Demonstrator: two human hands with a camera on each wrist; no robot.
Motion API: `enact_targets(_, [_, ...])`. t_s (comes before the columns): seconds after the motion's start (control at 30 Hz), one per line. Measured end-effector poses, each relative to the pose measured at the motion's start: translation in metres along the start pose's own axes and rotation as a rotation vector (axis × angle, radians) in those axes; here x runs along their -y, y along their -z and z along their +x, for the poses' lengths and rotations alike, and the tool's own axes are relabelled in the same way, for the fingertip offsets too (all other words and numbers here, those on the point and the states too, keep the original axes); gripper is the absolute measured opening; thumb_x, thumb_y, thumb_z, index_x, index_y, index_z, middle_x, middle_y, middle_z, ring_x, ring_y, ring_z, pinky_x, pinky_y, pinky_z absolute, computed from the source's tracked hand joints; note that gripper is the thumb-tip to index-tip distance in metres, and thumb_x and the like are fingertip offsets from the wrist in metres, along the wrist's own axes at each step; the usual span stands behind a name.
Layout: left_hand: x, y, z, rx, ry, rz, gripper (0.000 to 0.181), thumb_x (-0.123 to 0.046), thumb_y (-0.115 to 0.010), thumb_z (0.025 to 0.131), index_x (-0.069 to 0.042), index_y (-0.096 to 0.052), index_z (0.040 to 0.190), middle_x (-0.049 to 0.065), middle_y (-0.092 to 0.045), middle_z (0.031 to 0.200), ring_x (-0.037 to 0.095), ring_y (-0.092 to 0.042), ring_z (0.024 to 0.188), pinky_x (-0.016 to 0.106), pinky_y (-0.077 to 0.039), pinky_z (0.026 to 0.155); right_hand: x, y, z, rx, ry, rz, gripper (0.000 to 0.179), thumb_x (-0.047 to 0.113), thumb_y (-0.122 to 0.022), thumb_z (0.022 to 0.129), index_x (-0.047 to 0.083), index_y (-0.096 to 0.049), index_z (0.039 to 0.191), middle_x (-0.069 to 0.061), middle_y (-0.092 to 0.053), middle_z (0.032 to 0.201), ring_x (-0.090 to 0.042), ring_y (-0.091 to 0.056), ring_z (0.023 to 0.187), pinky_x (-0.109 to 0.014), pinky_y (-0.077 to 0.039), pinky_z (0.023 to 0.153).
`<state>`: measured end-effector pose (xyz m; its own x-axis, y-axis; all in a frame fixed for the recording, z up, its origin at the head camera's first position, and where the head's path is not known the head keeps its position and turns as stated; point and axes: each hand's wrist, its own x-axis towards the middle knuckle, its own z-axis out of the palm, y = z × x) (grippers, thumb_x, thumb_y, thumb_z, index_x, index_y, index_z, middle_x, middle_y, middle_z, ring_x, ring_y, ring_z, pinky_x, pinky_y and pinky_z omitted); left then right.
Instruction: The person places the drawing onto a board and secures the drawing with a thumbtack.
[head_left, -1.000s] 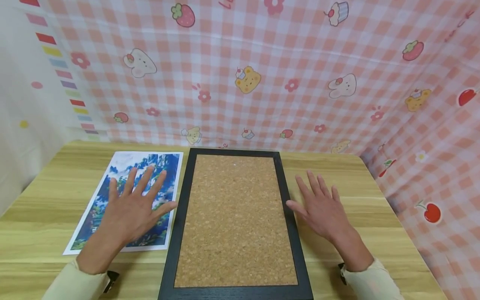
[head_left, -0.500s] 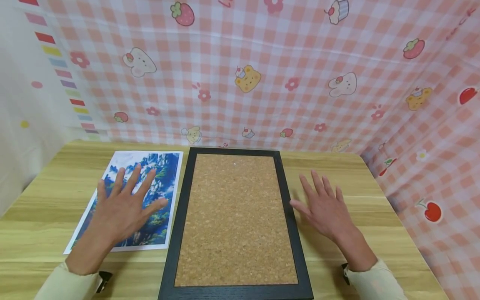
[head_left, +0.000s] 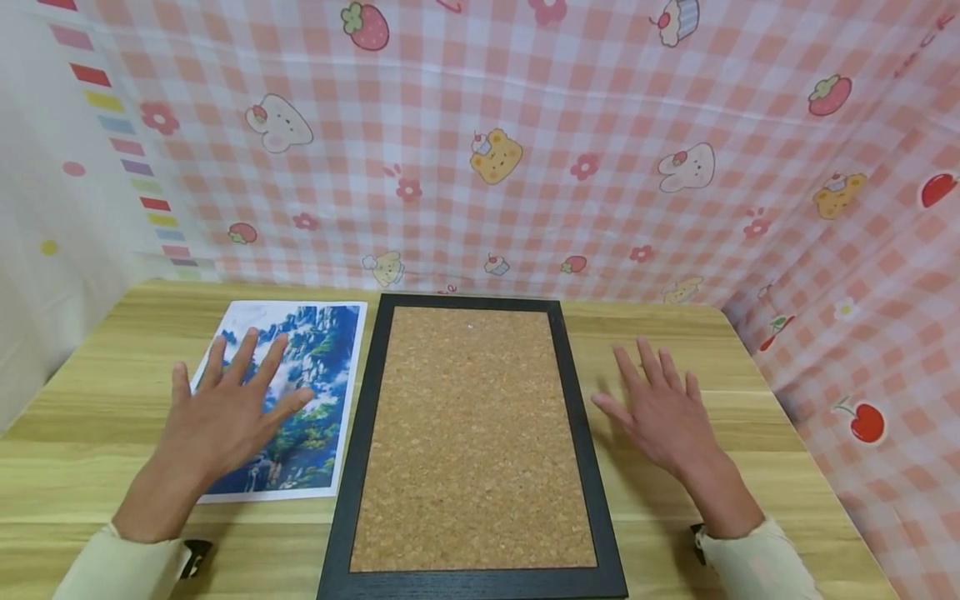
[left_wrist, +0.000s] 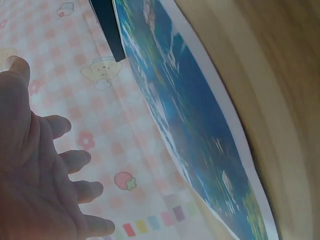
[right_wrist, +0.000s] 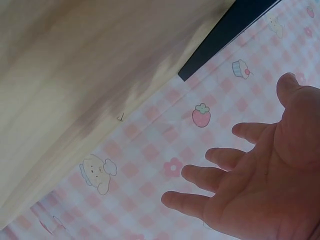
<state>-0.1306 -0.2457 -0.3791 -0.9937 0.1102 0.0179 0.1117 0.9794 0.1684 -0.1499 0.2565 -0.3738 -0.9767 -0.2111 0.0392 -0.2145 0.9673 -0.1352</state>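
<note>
My left hand [head_left: 217, 425], fingers spread and straight, hovers over the left part of a printed landscape picture [head_left: 322, 417] with a white border. The left wrist view shows a gap between that palm [left_wrist: 30, 165] and the sheet. Beside the picture lies a black frame [head_left: 582, 437] around a tan cork panel [head_left: 472, 442]. To the frame's right, my right hand [head_left: 667, 421] is held above the table, palm down with its fingers spread. Nothing is in either hand. A tiny shiny spot [head_left: 470, 326] shows near the cork's top; its kind is unclear.
The wood-grain table [head_left: 750, 467] runs back to a pink checked cloth [head_left: 450, 167] hanging behind it and along the right side. White cloth [head_left: 60, 208] hangs at the left. A tiny metallic bit [right_wrist: 120, 117] lies near the table's far edge.
My left hand has shifted left, uncovering more of the picture. My right hand has drifted slightly right, away from the frame. Picture and frame lie where they were.
</note>
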Motion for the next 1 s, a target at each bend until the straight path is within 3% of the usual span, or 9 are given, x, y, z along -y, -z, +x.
enact_targets(0.33, [0.010, 0.002, 0.001, 0.032, 0.031, -0.058, 0.090, -0.070, -0.030, 0.101, -0.013, -0.002, 0.164, 0.030, 0.002, 0.164, 0.058, 0.009, 0.145, 0.084, 0.006, 0.102, -0.010, 0.001, 0.002, 0.008, -0.044, 0.045, 0.085, 0.063, -0.039, 0.103, 0.006, -0.019, 0.162, -0.029, -0.010, 0.164, -0.056, -0.013, 0.146, -0.079, -0.013, 0.108])
enact_targets(1.0, [0.031, -0.002, 0.005, -0.005, 0.087, -0.151, 0.090, -0.069, -0.028, 0.102, -0.011, 0.004, 0.163, 0.033, 0.005, 0.162, 0.062, 0.009, 0.142, 0.085, 0.005, 0.100, -0.015, 0.007, 0.009, 0.002, -0.066, 0.144, 0.088, 0.061, -0.045, 0.102, 0.004, -0.016, 0.162, -0.031, -0.005, 0.164, -0.058, -0.009, 0.146, -0.079, -0.012, 0.108])
